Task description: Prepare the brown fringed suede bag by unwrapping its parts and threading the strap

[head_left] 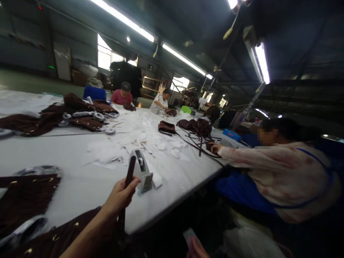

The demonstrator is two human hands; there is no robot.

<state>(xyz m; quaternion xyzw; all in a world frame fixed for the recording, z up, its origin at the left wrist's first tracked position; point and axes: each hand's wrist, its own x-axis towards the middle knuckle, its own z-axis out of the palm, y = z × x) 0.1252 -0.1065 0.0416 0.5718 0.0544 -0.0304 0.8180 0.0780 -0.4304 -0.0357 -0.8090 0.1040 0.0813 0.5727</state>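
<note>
My left hand (120, 195) reaches in from the lower left, fingers closed round a narrow dark brown strap (130, 168). The strap stands upright just in front of a white tape dispenser (142, 170) on the white table (72, 154). It runs down past my wrist toward brown fabric (67, 233) at the table's near edge. My right hand (197, 251) shows only as a dim part at the bottom edge, beside a small flat pinkish object (189, 235). Its fingers are too dark to read.
White paper pieces (129, 145) litter the table's middle. Brown bags and straps (196, 129) lie further back, and brown fabric with tape rolls (80, 116) lies at the left. A person in a pale top (279, 172) leans onto the table at the right. Two more people (122, 95) sit at the far end.
</note>
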